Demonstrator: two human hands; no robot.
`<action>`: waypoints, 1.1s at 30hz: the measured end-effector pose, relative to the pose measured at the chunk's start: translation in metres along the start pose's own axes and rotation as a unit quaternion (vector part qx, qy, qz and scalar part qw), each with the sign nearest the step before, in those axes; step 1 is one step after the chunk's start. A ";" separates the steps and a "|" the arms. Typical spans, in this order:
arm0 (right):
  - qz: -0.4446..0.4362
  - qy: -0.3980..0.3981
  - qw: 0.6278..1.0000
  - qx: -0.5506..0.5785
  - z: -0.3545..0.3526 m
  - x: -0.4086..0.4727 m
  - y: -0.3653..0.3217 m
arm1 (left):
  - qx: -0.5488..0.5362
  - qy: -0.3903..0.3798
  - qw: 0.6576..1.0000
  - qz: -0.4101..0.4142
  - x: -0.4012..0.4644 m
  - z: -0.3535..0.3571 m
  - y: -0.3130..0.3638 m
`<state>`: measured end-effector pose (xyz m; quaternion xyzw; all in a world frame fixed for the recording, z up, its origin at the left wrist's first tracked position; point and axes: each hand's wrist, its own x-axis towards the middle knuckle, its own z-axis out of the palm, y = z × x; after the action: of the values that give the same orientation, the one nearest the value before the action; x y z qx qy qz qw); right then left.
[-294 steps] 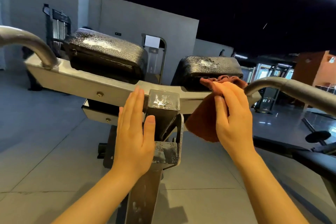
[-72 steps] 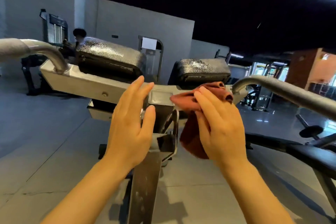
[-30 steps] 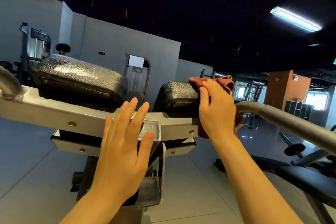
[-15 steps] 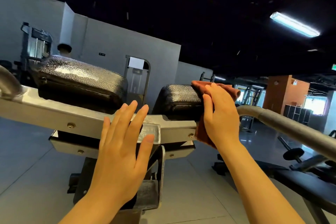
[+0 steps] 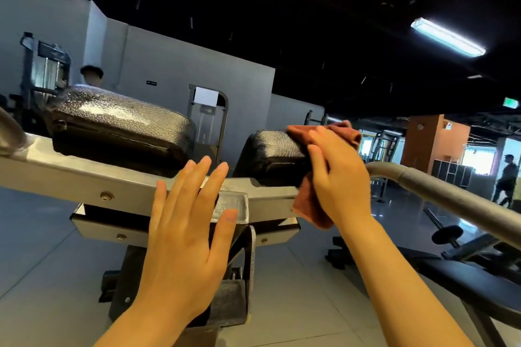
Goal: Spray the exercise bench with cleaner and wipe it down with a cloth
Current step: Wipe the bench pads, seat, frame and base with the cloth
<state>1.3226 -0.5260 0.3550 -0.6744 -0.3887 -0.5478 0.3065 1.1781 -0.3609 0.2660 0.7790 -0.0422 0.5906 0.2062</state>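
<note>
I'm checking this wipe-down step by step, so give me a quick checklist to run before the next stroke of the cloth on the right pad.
1. Cloth in the right hand: ok, pressed to the right pad.
2. Cloth covers the pad's right end: ok, draped over top and side.
3. Left hand clear of the cloth's path: ok, flat at the metal frame.
4. Left pad wiped: cannot tell, it glistens.
5. Spray bottle within reach: cannot tell, none in view.
</note>
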 end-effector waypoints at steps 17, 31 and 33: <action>-0.123 -0.118 0.982 -0.075 -0.008 0.018 -0.012 | -0.004 0.003 1.000 -0.010 0.001 -0.001 -0.001; -0.146 -0.029 0.987 -0.068 0.033 0.005 -0.048 | 0.036 -0.016 0.999 0.006 0.001 -0.001 0.000; -0.087 -0.031 0.993 -0.070 0.024 0.003 -0.021 | 0.032 -0.016 0.999 0.004 0.001 -0.001 0.000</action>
<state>1.3171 -0.4948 0.3522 -0.6746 -0.4161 -0.5771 0.1969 1.1771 -0.3598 0.2667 0.7946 -0.0297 0.5797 0.1780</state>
